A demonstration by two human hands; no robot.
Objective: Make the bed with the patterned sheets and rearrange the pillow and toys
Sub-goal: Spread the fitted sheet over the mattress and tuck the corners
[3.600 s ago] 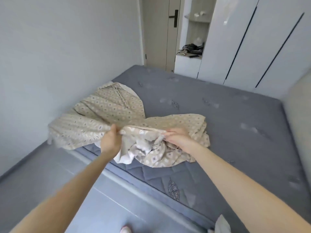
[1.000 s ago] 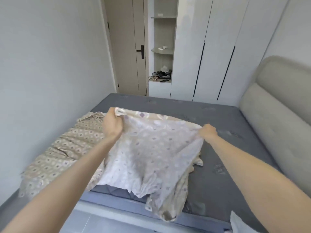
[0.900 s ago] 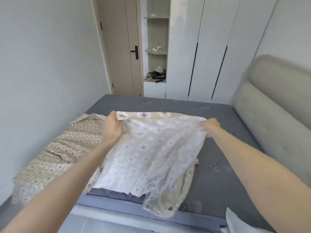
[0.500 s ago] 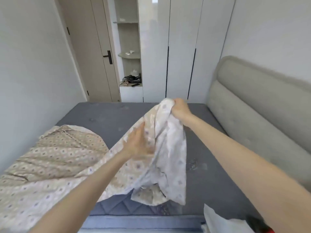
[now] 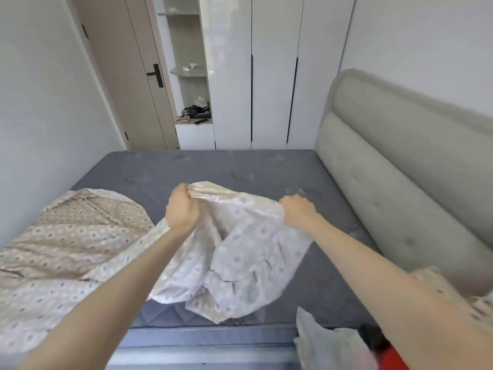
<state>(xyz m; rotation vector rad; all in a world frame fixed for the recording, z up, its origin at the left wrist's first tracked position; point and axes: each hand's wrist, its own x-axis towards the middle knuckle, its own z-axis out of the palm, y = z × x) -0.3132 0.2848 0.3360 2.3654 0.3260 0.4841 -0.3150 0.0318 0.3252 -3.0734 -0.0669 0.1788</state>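
Left hand (image 5: 182, 209), right hand (image 5: 297, 210) drawn apart, patterned sheet (image 5: 240, 252) gripped between them.

Single head-worn view, looking forward and down, close over bed (image 5: 266, 169) edge

The left grip (image 5: 182, 212) and right grip (image 5: 297, 210) are bare, forearms too; pale dotted cloth (image 5: 458, 297) lies at the right elbow (perhaps a sleeve, unclear).

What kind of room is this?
Likely a home bedroom: a bare grey mattress against a padded headboard, tall white wardrobe doors beyond it, and a patterned sheet partly lying on it.
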